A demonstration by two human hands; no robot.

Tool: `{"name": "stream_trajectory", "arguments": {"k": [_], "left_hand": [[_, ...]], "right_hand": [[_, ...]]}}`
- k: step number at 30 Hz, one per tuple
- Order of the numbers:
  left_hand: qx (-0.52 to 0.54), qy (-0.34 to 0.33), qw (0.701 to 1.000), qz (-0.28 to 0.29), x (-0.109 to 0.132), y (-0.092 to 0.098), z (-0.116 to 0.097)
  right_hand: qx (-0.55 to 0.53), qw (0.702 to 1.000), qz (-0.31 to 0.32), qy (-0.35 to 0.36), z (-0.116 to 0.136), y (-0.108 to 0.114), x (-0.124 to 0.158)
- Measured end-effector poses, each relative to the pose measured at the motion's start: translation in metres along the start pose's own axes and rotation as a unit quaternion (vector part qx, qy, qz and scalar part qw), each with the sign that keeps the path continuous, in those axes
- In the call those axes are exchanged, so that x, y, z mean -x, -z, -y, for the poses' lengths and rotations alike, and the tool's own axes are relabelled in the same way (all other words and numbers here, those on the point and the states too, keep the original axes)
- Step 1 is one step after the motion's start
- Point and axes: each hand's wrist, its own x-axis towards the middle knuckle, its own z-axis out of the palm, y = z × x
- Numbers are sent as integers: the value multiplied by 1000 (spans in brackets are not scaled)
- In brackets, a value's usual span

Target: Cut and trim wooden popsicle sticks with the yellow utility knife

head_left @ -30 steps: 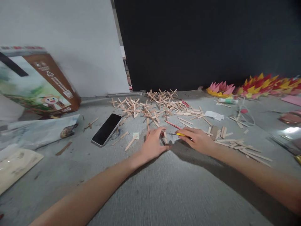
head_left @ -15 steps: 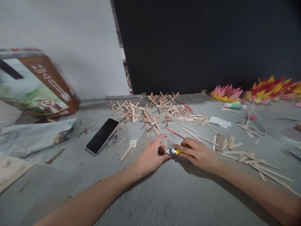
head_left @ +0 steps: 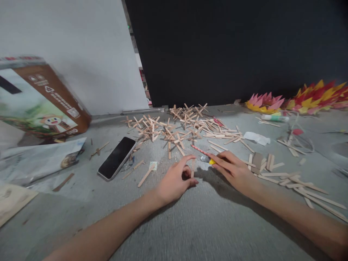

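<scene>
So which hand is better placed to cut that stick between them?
Probably the right hand: it grips the yellow knife, blade end pointing toward the stick, while the left hand sits beside it, fingers curled.

The right hand (head_left: 235,170) now holds the yellow cutter (head_left: 210,161) farther from the left hand (head_left: 174,179) than half a second ago. Then the blade was just beside the left thumb, at the near end of the short stick (head_left: 192,169). Now it is off to the right and farther away, close to the red pencil (head_left: 199,150). The left index finger reaches out straighter past the stick's far end.
</scene>
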Motion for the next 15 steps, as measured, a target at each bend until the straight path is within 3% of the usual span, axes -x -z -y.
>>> {"name": "stream_trajectory", "arguments": {"k": [6,15], "left_hand": [[21,-4,1000,-12,-2,-1,5],[47,47,997,-28,-4,-1,4]], "right_hand": [[-37,995,61,63,5,1,2],[-40,994,88,54,0,-4,3]]}}
